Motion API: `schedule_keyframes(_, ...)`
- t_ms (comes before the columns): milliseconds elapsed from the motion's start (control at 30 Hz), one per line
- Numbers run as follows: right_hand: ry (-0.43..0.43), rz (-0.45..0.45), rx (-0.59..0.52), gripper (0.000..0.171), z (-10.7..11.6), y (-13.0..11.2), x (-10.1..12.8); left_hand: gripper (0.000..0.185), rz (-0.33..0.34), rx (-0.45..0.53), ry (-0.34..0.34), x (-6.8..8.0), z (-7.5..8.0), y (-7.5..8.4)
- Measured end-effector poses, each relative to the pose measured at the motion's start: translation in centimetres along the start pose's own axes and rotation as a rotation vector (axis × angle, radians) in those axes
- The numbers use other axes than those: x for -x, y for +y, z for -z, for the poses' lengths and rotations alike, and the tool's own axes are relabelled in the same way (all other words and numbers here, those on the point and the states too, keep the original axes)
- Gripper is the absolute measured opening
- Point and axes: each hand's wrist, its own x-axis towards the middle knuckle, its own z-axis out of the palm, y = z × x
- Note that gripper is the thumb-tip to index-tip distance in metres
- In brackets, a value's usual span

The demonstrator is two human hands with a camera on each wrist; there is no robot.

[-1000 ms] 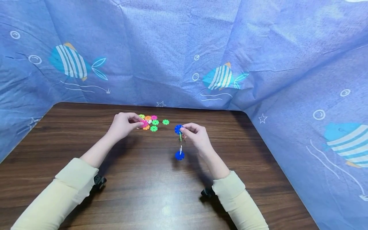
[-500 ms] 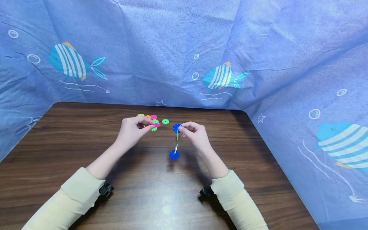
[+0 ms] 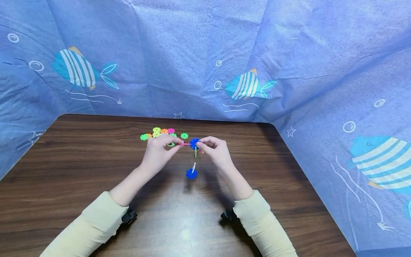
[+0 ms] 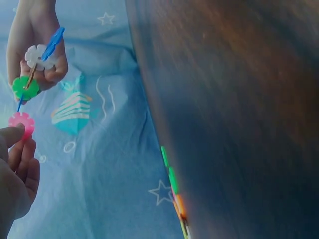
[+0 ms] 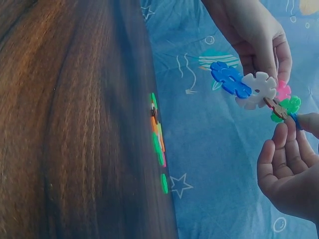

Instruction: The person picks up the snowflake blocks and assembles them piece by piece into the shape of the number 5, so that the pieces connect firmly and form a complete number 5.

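Observation:
Between thumb and fingers, my left hand (image 3: 158, 151) pinches a pink notched disc (image 4: 21, 124), seen edge-on in the head view. Its edge meets a blue notched disc (image 3: 194, 144) that my right hand (image 3: 218, 152) pinches. From that blue disc a joined chain hangs over the table: a green disc (image 4: 26, 88), a brown disc (image 5: 277, 108), a white disc (image 5: 259, 89) and another blue disc (image 3: 191, 174) at the low end. Whether the pink disc is slotted into the blue one or only touching, I cannot tell.
Several loose notched discs, among them a yellow disc (image 3: 156, 130), a pink disc (image 3: 171, 131) and a green disc (image 3: 184, 136), lie on the dark wooden table (image 3: 96, 160) behind my left hand. A blue fish-print cloth (image 3: 179, 53) hangs behind the table.
My left hand has carried the pink disc rightward from the loose discs to the upper blue disc. My right hand has shifted slightly left with the chain, which swings a little.

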Motion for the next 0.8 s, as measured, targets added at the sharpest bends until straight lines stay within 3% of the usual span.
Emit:
schedule_keyframes(233, 0.020, 0.009, 0.003, 0.020, -0.13, 0.16, 0.06, 0.014, -0.053, 0.034, 0.044, 0.34, -0.45, 0.20)
schedule_keyframes(800, 0.033, 0.037, 0.085, 0.017, -0.14, -0.18, 0.43, 0.014, -0.123, 0.035, 0.060, 0.41, -0.75, 0.22)
